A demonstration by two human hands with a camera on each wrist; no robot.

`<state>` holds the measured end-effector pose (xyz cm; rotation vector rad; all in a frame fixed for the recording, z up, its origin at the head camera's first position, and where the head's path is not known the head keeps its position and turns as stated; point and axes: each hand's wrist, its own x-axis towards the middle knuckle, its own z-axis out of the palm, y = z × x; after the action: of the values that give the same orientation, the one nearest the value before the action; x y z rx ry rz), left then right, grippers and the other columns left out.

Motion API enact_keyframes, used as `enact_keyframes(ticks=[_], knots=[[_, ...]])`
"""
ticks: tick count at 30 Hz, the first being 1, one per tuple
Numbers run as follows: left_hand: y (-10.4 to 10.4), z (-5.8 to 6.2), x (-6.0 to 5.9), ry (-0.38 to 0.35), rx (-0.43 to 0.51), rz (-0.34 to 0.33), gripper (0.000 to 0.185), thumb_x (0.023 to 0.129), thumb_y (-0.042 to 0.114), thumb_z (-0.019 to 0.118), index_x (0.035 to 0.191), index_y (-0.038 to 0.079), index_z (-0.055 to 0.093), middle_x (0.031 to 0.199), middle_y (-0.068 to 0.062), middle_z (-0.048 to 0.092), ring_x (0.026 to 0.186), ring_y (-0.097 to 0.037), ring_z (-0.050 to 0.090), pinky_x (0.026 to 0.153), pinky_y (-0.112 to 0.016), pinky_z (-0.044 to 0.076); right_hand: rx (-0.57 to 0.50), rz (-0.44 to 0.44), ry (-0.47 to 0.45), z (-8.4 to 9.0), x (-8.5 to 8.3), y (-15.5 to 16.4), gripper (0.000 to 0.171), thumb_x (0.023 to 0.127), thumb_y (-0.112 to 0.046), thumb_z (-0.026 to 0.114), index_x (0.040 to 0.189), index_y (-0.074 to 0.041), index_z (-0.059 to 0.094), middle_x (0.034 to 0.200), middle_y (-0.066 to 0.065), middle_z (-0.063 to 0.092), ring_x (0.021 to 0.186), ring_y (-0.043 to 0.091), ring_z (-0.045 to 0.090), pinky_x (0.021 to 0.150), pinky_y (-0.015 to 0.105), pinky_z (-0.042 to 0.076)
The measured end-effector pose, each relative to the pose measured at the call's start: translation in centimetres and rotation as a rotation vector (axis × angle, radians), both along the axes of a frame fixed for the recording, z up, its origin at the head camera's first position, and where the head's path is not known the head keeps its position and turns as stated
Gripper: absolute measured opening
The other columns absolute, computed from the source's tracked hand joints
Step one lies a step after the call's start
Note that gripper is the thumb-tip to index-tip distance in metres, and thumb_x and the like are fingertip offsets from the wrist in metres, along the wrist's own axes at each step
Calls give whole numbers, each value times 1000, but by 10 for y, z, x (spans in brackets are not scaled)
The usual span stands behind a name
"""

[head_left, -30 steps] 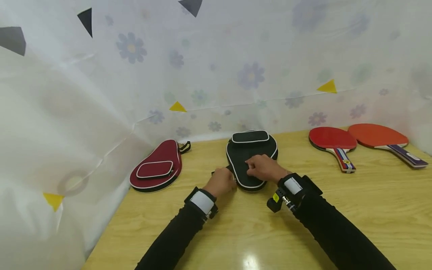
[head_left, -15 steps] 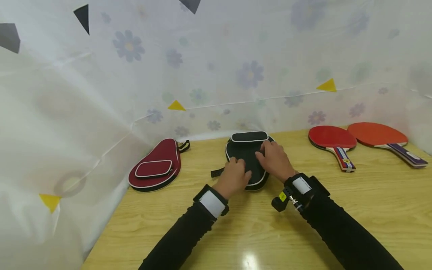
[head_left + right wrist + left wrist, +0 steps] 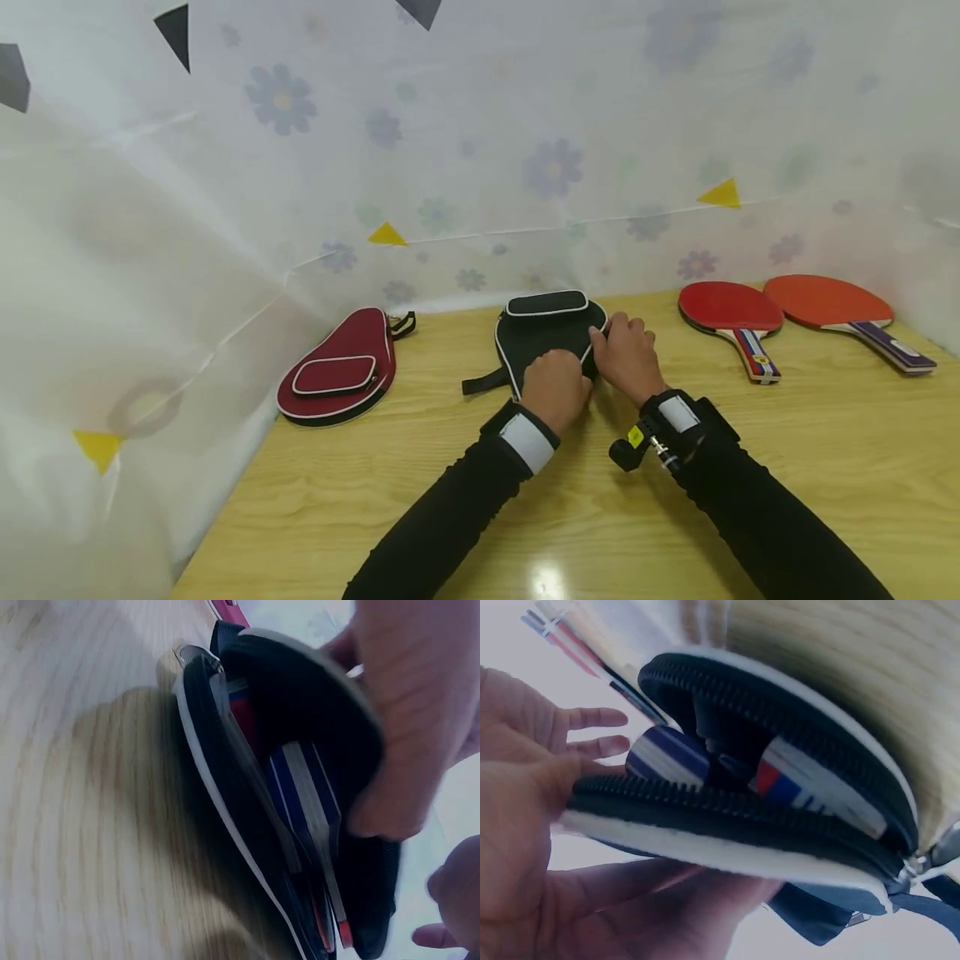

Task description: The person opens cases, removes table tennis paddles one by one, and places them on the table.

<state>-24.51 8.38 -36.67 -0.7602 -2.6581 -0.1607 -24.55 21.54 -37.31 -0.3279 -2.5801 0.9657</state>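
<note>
The black table tennis bat case [image 3: 536, 333] lies at the table's middle, its lower right zip undone. My left hand [image 3: 555, 387] pinches the edge of its top cover and holds it raised, thumb on the inside. Through the gap show the ends of two bat handles: a blue-and-white striped one [image 3: 304, 799] and a red, blue and white one [image 3: 802, 784]. At the case's right edge is my right hand [image 3: 628, 354], fingers loosely bent; whether it touches the fabric is unclear. A zip pull [image 3: 196, 654] hangs at the end of the opening.
A dark red bat case [image 3: 341, 362] lies to the left. On the right lie a red bat [image 3: 731, 307] and an orange-red bat [image 3: 825, 300]. A strap [image 3: 483, 382] sticks out left of the black case. Patterned sheeting [image 3: 465, 150] hangs behind the table.
My left hand has gone from the case's left side over to its lower right edge and taken hold of the cover. My right hand has shifted from the case's top to its right edge.
</note>
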Motion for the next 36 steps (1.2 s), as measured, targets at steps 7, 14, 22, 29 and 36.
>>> enact_keyframes(ticks=[7, 14, 22, 29, 36], knots=[[-20, 10, -5, -94, 182, -50, 24, 97, 16, 62, 76, 4, 64, 71, -11, 65, 63, -26, 68, 52, -35, 53, -26, -31, 46, -1, -5, -10, 40, 109, -26, 40, 113, 13, 46, 114, 39, 48, 107, 59, 46, 89, 67, 39], [-50, 23, -7, -135, 400, -118, 51, 101, 6, 50, 149, -6, 36, 98, -26, 59, 61, -27, 61, 47, -29, 48, 75, 89, 10, -11, -4, -15, 47, 105, -28, 53, 125, 14, 47, 117, 40, 45, 106, 59, 46, 88, 64, 41], [-71, 29, -6, -237, 503, -143, 55, 104, 1, 43, 158, 5, 32, 131, -39, 41, 50, -20, 51, 46, -27, 42, 88, 178, -42, -13, 0, -26, 53, 100, -35, 63, 131, 6, 49, 127, 39, 40, 113, 57, 44, 86, 67, 46], [-88, 42, -15, -378, 602, 1, 64, 102, 6, 47, 157, -8, 17, 143, -40, 29, 69, -27, 55, 58, -34, 44, 138, 191, -139, -7, 1, -29, 52, 98, -32, 64, 133, 5, 55, 120, 35, 49, 109, 53, 50, 81, 64, 49], [-114, 44, -35, -389, 636, 82, 70, 99, 5, 50, 156, -12, 12, 156, -38, 3, 132, -53, 38, 86, -53, 51, 172, 222, -162, -3, -3, -29, 53, 98, -30, 64, 134, 8, 56, 116, 30, 61, 105, 47, 56, 82, 57, 51]])
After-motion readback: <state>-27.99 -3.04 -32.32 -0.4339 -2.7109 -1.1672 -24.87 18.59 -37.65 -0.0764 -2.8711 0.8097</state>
